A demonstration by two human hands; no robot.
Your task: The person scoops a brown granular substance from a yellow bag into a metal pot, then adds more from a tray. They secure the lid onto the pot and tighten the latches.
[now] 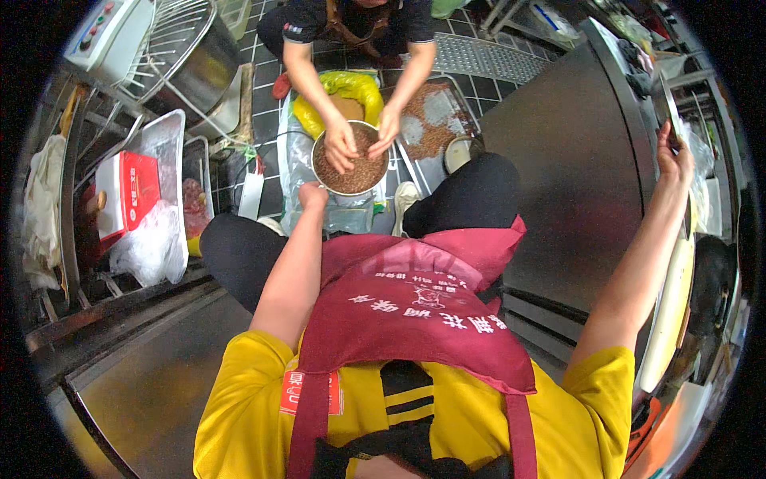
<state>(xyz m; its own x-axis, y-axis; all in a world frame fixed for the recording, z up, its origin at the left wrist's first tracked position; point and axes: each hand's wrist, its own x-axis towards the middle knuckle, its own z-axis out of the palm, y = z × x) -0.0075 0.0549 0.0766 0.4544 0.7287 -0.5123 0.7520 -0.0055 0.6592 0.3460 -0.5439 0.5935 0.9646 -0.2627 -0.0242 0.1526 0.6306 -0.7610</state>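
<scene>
My left hand (313, 196) is closed at the near left rim of a round metal pot (378, 190) filled with small brown kernels (359, 175). Over the kernels are both hands (340, 146) of a co-worker facing me, fingers spread. Behind the pot lies an opened yellow plastic bag (311, 114) with brown, grainy contents (347, 106). Far to the right, my raised right hand (676, 158) has its fingers curled at the edge of a metal piece (667, 102) by the counter. Whether it grips or only leans there is unclear.
A metal tray (473, 111) with scattered reddish-brown kernels and a round container (459, 152) lies right of the pot. A steel cabinet (556, 143) stands at right. On the left are a plastic bin (173, 149) with a red-and-white box (140, 185) and a large machine bowl (206, 66).
</scene>
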